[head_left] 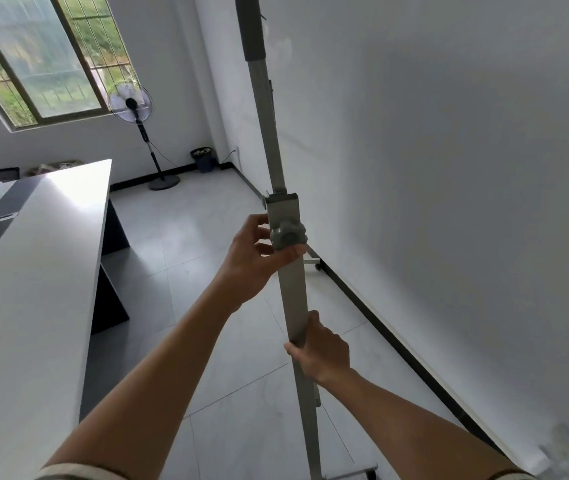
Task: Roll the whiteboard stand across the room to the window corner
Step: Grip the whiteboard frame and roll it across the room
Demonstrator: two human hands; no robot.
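The whiteboard stand (293, 289) rises as a grey metal upright through the middle of the view, seen edge-on, with a grey locking knob (288, 237) on its side. My left hand (259, 258) wraps the upright at the knob, thumb under it. My right hand (323, 348) grips the same upright lower down. A caster foot (316, 263) of the stand shows by the right wall, and another foot (356, 474) at the bottom edge. The window (44, 57) is at the far left, with the corner (207, 143) beyond.
A long white table (33, 271) with dark legs fills the left side. A pedestal fan (137, 126) stands under the window, its base on the floor, and a dark waste bin (203, 159) sits in the corner. The right wall (449, 168) runs close beside the stand.
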